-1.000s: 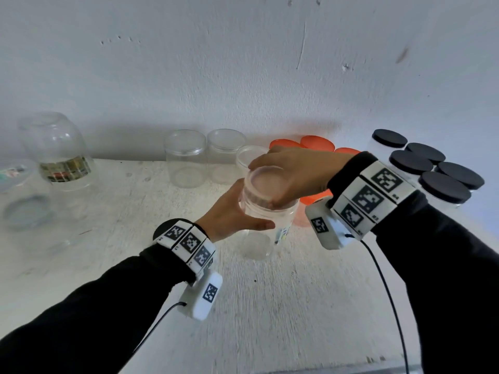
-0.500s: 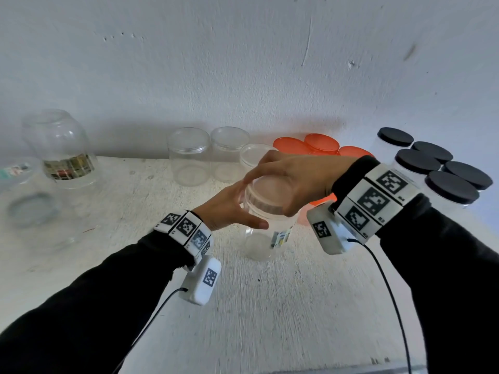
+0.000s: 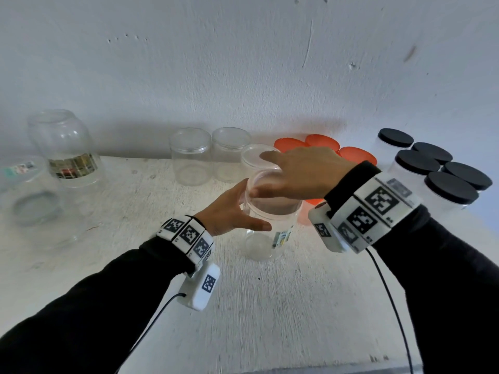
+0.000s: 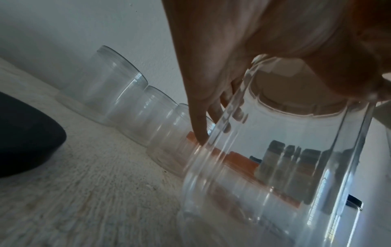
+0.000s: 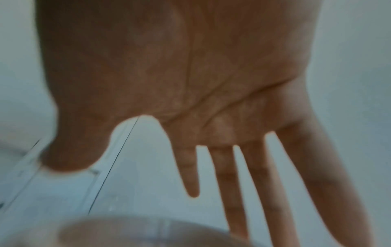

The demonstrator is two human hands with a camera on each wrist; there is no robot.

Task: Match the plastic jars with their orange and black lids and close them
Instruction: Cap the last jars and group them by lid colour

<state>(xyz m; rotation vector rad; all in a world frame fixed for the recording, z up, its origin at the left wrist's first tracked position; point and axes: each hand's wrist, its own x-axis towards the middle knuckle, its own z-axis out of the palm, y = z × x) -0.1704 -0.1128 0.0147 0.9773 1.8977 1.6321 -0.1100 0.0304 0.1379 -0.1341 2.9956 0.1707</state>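
Observation:
A clear plastic jar with a small label stands upright at mid-table. My left hand grips its upper side, thumb across the front. In the left wrist view the jar fills the right half, with my fingers curled behind it. A clear lid seems to sit on its mouth. My right hand hovers just over the jar's top, fingers straight and spread. The right wrist view shows the open palm holding nothing. Three orange lids lie behind my right hand.
Three open clear jars line the wall behind. Several jars with black lids cluster at the right. Two big glass jars stand at the far left. A dark round shape lies near my left wrist.
My right hand has let go of the jar's top; its fingers have straightened and spread above it. The left hand keeps hold of the jar.

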